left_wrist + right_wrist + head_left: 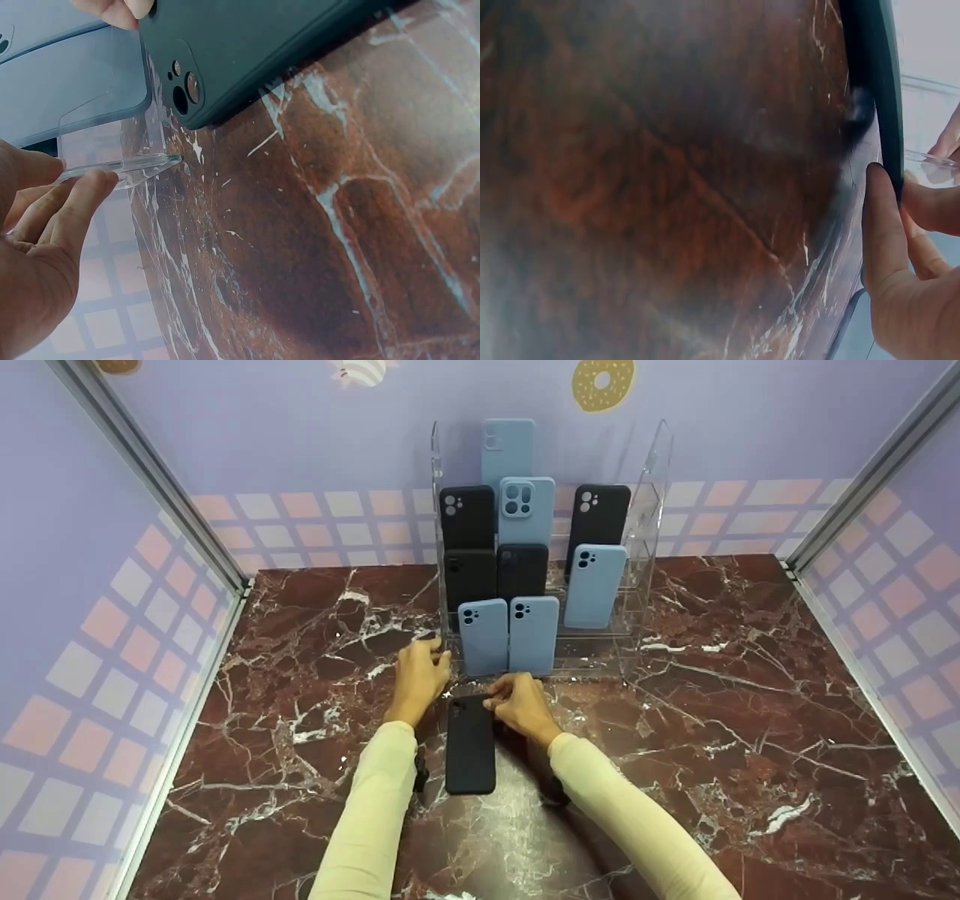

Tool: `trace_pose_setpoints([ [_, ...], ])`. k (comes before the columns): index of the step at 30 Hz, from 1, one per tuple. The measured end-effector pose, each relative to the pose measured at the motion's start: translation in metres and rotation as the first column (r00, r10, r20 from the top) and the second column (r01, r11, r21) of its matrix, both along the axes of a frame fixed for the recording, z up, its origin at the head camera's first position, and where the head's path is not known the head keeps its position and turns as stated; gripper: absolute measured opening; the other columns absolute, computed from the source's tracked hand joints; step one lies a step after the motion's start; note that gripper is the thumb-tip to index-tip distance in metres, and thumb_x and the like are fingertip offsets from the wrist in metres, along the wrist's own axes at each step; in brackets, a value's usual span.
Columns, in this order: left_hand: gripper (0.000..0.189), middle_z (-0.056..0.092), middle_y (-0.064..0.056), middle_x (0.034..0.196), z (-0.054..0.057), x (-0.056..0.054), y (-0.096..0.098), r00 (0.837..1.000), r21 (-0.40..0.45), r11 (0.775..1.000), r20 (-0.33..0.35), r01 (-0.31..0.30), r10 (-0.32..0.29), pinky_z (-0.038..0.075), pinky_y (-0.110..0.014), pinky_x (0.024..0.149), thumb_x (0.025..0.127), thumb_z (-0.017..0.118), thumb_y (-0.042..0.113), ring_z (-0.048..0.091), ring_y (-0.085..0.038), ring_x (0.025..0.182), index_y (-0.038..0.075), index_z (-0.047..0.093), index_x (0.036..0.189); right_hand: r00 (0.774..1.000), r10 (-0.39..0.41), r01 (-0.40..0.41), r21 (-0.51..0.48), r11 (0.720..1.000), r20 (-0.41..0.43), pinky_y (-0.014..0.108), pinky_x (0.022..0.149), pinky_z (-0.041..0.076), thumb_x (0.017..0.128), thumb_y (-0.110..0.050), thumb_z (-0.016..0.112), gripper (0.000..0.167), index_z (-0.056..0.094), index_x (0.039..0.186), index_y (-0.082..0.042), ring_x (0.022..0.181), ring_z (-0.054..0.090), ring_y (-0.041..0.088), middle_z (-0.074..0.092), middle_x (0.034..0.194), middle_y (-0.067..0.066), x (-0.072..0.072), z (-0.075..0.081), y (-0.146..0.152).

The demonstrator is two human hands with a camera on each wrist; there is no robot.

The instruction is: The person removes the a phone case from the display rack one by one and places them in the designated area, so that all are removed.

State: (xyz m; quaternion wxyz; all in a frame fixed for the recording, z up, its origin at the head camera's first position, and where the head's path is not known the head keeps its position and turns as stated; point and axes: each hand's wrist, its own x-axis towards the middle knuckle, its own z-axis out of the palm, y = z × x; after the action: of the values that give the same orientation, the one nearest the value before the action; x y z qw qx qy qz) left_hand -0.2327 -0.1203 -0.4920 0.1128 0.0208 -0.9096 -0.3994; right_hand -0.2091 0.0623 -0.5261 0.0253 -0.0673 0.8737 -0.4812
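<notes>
Phone case (pixel 471 750), black, is at seven o'clock from the clear rack (pixel 649 510); the right hand (pixel 523 706) pinches its one o'clock corner, thumb against fingers, while the left hand (pixel 421 679) pinches the rack's edge, seemingly for steadiness.

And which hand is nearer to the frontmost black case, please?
Right: the right hand pinches the black case at its upper right; the left hand, beyond its upper left, grips the clear stand.

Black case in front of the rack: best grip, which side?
Black case: probably its upper right corner, pinched from the right. It is thin and flat, its camera holes sit upper left, and the right hand pinches that corner.
</notes>
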Motion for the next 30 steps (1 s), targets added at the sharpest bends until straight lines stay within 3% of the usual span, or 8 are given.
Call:
trace_pose_setpoints([
  [6, 0.033, 0.070, -0.023, 0.116, 0.001, 0.000, 0.000, 1.000, 0.004, 1.000, 0.012, -0.002, 0.002, 0.053, -0.044, 0.095, 0.092, 0.071, 0.008, 0.073, -0.030, 0.100, -0.005, 0.069, 0.122, 1.000, 0.002, -0.001, 0.060, 0.998, -0.017, 0.031, 0.066, 0.057, 0.078, -0.002, 0.083, 0.012, 0.076, 0.087, -0.002, 0.065, 0.068, 0.015, 0.074, 0.074, 0.005, 0.000, -0.001, 0.000],
  [20, 0.032, 0.070, -0.024, 0.114, -0.001, 0.000, 0.001, 1.000, 0.000, 1.000, -0.009, -0.004, 0.004, 0.054, -0.044, 0.094, 0.092, 0.071, 0.007, 0.073, -0.031, 0.098, -0.006, 0.069, 0.121, 1.000, 0.016, -0.014, 0.093, 0.996, -0.021, 0.029, 0.058, 0.057, 0.080, -0.004, 0.083, 0.012, 0.077, 0.090, -0.001, 0.060, 0.070, 0.016, 0.075, 0.076, 0.008, 0.002, 0.002, 0.003],
  [30, 0.033, 0.071, -0.022, 0.114, 0.002, 0.001, 0.001, 1.000, 0.002, 1.000, 0.008, -0.006, 0.006, 0.054, -0.044, 0.092, 0.092, 0.071, 0.008, 0.073, -0.030, 0.099, -0.005, 0.069, 0.122, 0.996, 0.017, -0.011, 0.075, 0.997, -0.088, 0.032, 0.069, 0.058, 0.079, -0.001, 0.082, 0.011, 0.076, 0.089, -0.003, 0.069, 0.070, 0.017, 0.075, 0.080, 0.006, 0.001, 0.027, 0.015],
])
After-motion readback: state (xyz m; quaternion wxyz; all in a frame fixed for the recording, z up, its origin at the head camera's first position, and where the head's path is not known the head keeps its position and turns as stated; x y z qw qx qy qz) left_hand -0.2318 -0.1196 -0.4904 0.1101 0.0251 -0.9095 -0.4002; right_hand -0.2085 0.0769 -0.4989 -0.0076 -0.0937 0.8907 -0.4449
